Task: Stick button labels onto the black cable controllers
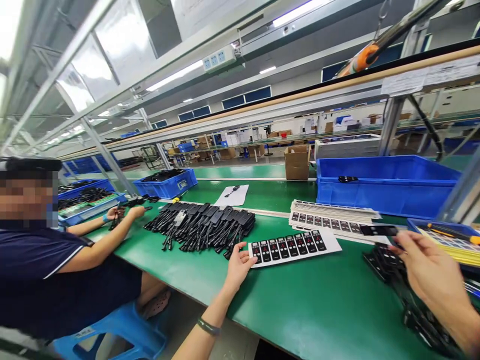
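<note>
My left hand (240, 267) pinches the near left corner of a white sheet of black labels (288, 247), which carry small red and white marks. The sheet is tilted above the green table. On the right, my right hand (431, 270) has thumb and fingers closed on a small flat black device (378, 230), slightly blurred. Below that hand lies a heap of black cabled devices (393, 285), partly hidden by it. Behind the device rests a stack of label sheets (333, 220). Left of my left hand spreads a large pile of black cabled devices (202, 225).
A blue bin (390, 187) stands at the back right with a black piece on its rim. A smaller blue tray (450, 237) holds yellow sheets and tools. At left, a co-worker (56, 280) sits handling black parts near blue bins (165, 184). A cardboard box (297, 162) stands behind.
</note>
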Action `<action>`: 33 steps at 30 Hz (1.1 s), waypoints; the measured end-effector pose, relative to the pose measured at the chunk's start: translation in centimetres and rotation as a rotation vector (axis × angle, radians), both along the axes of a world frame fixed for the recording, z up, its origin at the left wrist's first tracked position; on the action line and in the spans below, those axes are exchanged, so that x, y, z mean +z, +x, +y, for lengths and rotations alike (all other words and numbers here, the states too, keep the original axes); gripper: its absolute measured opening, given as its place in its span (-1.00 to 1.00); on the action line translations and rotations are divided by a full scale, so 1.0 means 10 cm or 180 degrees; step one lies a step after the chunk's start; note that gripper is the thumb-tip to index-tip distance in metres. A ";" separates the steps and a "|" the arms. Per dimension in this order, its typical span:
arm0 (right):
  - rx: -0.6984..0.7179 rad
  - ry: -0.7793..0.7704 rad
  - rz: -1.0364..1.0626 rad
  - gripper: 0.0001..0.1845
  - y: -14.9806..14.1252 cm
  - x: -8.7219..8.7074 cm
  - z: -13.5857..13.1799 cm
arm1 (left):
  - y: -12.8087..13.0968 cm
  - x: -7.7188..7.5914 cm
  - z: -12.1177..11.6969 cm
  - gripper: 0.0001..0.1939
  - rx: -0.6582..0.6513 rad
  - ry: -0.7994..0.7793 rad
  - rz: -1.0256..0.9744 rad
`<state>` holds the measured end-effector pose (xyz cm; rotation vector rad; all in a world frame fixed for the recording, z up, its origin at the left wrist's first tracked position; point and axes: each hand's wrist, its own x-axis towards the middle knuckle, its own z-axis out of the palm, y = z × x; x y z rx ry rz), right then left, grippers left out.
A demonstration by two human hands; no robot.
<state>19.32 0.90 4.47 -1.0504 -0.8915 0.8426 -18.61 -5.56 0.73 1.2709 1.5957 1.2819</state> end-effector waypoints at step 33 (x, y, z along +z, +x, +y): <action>0.1075 0.0017 -0.0195 -0.71 -0.63 -0.35 0.09 | 1.36 0.12 0.54 -0.31 -0.1691 -0.1126 -0.2122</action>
